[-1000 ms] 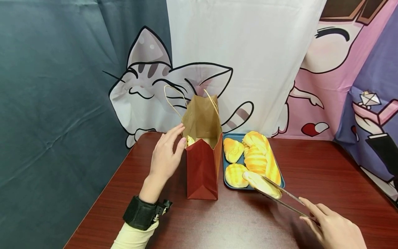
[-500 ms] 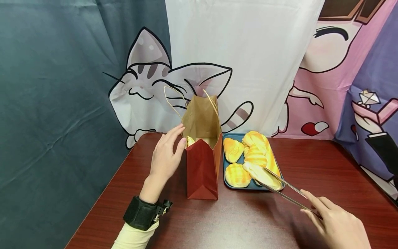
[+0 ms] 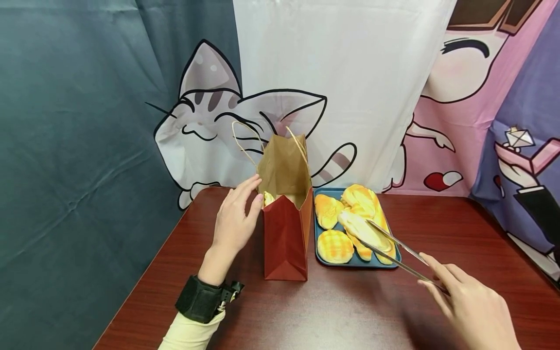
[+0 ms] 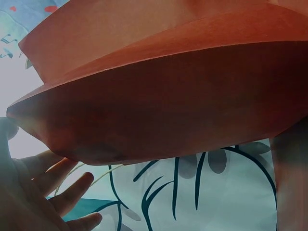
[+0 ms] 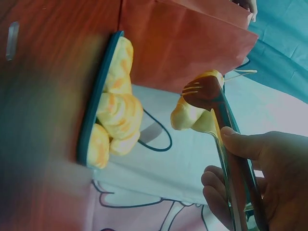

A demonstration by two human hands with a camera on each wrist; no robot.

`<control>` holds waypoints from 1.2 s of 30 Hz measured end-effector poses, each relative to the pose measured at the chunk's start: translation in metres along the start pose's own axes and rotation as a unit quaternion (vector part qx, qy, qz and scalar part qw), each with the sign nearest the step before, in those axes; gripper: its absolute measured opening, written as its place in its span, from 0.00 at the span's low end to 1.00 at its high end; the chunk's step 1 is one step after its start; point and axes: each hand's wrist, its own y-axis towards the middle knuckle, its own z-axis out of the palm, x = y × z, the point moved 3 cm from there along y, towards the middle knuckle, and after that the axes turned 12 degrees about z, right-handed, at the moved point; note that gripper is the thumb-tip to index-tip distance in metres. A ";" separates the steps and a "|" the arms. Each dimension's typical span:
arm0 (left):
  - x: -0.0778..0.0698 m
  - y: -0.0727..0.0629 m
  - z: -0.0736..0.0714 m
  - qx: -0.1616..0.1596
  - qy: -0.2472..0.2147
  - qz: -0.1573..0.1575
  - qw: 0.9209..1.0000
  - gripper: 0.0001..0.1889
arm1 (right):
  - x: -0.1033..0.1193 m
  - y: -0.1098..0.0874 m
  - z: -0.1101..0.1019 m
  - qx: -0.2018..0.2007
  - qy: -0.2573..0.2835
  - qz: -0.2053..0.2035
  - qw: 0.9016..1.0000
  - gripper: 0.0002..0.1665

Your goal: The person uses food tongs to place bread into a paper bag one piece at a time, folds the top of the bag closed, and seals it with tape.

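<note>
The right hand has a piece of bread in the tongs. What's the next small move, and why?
Probably raise the bread roll slightly and carry it left over the paper bag: the tongs pinch it above the tray, the bag stands open beside the tray, and the left hand is at its top edge.
</note>
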 end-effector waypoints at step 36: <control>-0.002 -0.001 0.001 0.000 -0.002 -0.007 1.000 0.23 | 0.047 0.038 -0.018 -0.082 0.065 -0.025 0.994 0.39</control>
